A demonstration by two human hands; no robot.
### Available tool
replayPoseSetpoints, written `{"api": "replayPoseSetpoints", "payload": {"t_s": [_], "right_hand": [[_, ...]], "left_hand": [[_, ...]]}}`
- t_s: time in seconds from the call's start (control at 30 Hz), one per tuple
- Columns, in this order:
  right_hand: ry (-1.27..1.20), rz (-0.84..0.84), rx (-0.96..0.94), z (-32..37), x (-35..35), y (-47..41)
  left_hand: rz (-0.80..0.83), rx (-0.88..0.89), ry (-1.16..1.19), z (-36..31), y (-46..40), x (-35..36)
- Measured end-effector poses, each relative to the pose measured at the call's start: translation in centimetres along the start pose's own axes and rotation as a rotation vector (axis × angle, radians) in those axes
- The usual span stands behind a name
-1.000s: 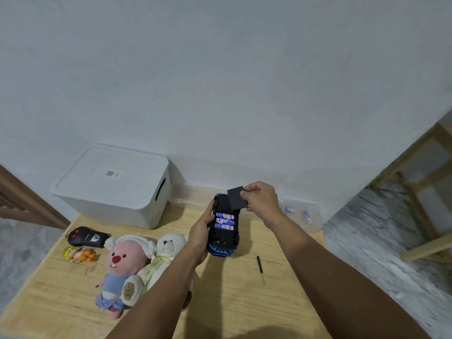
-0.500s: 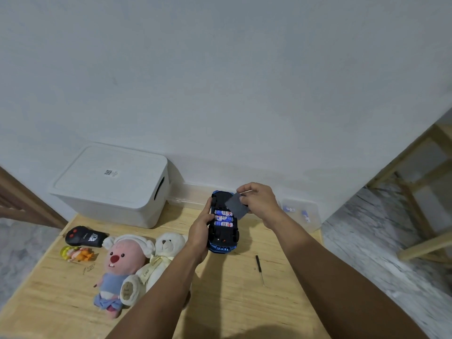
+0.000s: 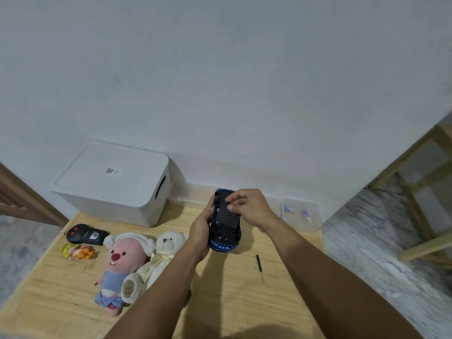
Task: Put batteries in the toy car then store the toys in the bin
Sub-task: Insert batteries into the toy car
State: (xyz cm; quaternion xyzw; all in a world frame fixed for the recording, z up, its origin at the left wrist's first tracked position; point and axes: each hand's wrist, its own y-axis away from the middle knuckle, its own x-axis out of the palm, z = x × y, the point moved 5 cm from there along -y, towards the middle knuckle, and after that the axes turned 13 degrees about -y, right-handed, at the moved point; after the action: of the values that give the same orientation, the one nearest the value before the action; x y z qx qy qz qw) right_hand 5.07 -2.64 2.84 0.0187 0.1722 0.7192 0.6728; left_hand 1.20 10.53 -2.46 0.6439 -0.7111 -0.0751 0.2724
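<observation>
Both forearms reach out over the wooden table (image 3: pixel 232 302), meeting at the blue toy car (image 3: pixel 226 223), which is held upside down above the tabletop, its dark underside facing up. The left hand (image 3: pixel 201 231) wraps round the car's left flank, thumb on the chassis and wrist bent slightly inward. The right hand (image 3: pixel 249 207) comes over the top from the right, fingers curled, its fingertips pressing the black battery cover (image 3: pixel 226 216) flat against the underside; whether the cover is fully seated cannot be told.

Taking the car as the landmark: one white lidded bin (image 3: pixel 112 182) stands behind it and to the left, against the wall, lid on. Two plush toys lie just left of it, a pink one (image 3: pixel 119 263) and a cream bear (image 3: pixel 161 255), touching each other. Further left are one black remote control (image 3: pixel 85 234) and one small yellow-orange figure (image 3: pixel 78 251). One thin screwdriver (image 3: pixel 259 269) lies on the table near the car, to its right. One clear plastic box (image 3: pixel 302 214) sits behind and right of the car, holding some blue-and-white items too small to count.
</observation>
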Motion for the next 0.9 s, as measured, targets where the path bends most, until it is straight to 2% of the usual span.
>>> {"api": "replayPoseSetpoints", "payload": {"t_s": [0.9], "right_hand": [[0.036,0.025,-0.038,0.53,0.49,-0.17]], "left_hand": [[0.003,-0.005,-0.036,0.15,-0.01,-0.01]]}}
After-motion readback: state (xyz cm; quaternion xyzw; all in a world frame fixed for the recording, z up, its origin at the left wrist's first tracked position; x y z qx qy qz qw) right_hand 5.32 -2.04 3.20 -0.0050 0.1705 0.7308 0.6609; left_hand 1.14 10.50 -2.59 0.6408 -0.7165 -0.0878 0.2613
